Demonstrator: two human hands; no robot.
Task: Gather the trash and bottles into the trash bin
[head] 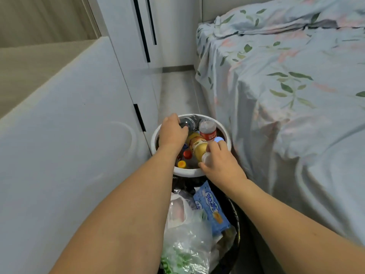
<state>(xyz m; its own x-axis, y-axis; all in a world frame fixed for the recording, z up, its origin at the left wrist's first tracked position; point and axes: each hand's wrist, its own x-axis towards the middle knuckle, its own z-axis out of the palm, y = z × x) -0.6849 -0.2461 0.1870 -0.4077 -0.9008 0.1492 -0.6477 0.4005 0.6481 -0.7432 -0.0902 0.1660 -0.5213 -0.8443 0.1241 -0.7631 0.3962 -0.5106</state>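
A white round bin [225, 133] stands on the floor between a cabinet and a bed, filled with bottles. My left hand [172, 133] reaches into its far left side and grips a dark bottle [190, 121]. My right hand [219, 165] holds the neck end of a yellow-labelled bottle [197, 146] lying across the bin. A clear bottle with a red label [208, 129] stands beside it. Red and orange caps [184, 159] show lower in the bin.
Nearer me a black bin [235, 218] holds plastic bags [187, 234] and a blue packet [212, 208]. A white cabinet [79, 135] walls the left side. A bed with a leaf-patterned sheet [286, 86] fills the right. A narrow strip of floor [177, 91] runs ahead.
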